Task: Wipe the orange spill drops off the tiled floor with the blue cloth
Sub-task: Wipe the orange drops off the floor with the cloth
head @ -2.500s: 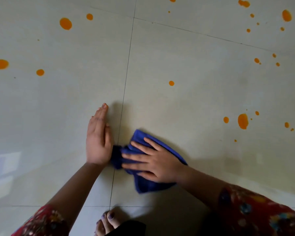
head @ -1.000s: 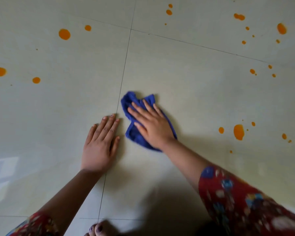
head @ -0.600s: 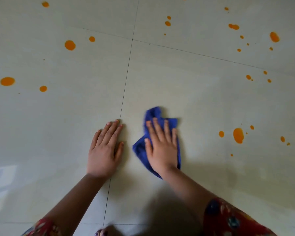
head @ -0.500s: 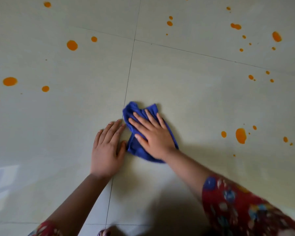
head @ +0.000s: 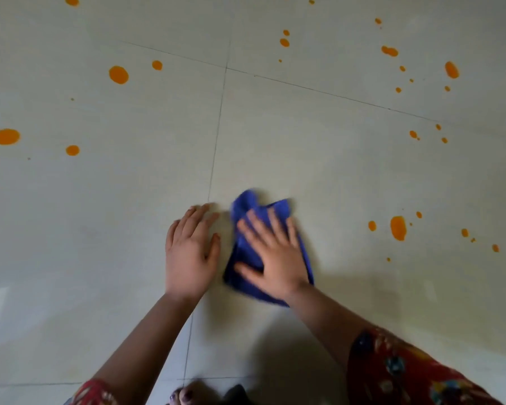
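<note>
The blue cloth (head: 247,207) lies crumpled on the pale tiled floor (head: 319,147), slightly blurred. My right hand (head: 272,258) presses flat on top of it with fingers spread, hiding the cloth's middle. My left hand (head: 190,249) rests flat on the floor just left of the cloth, holding nothing. Orange drops lie around: a large drop (head: 398,228) with small ones to the right, two drops (head: 118,74) at upper left, a wide one (head: 6,136) at far left, and several scattered at upper right (head: 451,69).
Dark grout lines (head: 216,147) cross the floor, one running down between my hands. My toes (head: 184,396) show at the bottom edge. Red patterned sleeves cover both forearms at the lower corners.
My right hand has slid the cloth back to the right, away from the grout line, and turned its fingers forward. My left hand has stayed planted on the floor.
</note>
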Tool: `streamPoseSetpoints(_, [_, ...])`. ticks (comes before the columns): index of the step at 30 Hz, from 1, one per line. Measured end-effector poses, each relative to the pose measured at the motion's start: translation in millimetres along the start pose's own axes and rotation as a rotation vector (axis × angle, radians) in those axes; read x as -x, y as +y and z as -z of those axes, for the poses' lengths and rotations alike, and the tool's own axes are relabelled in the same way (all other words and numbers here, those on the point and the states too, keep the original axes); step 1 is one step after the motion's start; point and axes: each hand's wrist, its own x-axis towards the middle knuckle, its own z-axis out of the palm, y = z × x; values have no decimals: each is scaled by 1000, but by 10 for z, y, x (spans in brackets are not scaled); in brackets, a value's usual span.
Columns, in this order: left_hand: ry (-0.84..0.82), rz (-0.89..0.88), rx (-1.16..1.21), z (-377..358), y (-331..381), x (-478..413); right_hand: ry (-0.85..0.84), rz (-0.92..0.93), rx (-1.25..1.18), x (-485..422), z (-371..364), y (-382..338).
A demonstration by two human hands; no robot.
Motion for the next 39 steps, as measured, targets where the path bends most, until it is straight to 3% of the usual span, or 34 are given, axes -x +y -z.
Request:
streamPoseSetpoints(2, [-43,-19,22,-82,158,-19,-33,252,7,189,24,111])
streamPoseSetpoints(4, [-99,-48,30,-157,274,-20,4,274,31,266,0,409])
streamPoseSetpoints(6, [-138,-76,25,-225,379,-9,55,77,46,311,3,810])
streamPoseSetpoints(9, [-195,-95,21,-296,477,35,113,-397,-68,318,88,1081])
streamPoseSetpoints(10, [-211,-110,9,-335,517,43,132,-408,-67,354,89,1055])
streamPoseSetpoints(11, [-229,-127,-11,-354,526,50,116,-293,-39,397,62,972])
streamPoseSetpoints(14, [-299,-202,-61,-439,661,60,-59,302,43,800,18,953])
streamPoseSetpoints(16, [-342,-236,-87,-484,725,48,-138,488,50,936,34,1210])
streamPoseSetpoints(18, [-388,-266,-134,-480,752,24,-139,512,78,848,44,1500])
streamPoseSetpoints(21, [-459,-328,-226,-452,835,-117,-110,403,45,502,309,1896])
streamPoseSetpoints(23, [-494,-416,-312,-380,901,-238,-176,407,-20,247,559,2022])
streamPoseSetpoints(25, [-507,-544,-412,-314,1023,-349,-350,313,-166,143,889,2044])
streamPoseSetpoints(27, [-521,-631,-467,-250,1116,-442,-402,109,-472,141,1158,2035])
streamPoseSetpoints(30, [-568,-629,-456,-254,1350,-590,-426,-319,-1313,242,1512,2119])
streamPoseSetpoints(32, [-593,-561,-429,-360,1545,-701,-488,-331,-1829,374,1652,2211])
streamPoseSetpoints(34, [-587,-563,-484,-532,1686,-768,-181,-334,-1941,514,1691,2241])
streamPoseSetpoints(35, [-562,-580,-525,-632,1758,-799,-51,-429,-1971,574,1734,2289])
streamPoseSetpoints(37, [-520,-520,-545,-829,1906,-835,123,-557,-2013,689,1745,2362])
streamPoseSetpoints(39, [-475,-408,-478,-1036,2006,-782,274,-612,-1907,758,1723,2526])
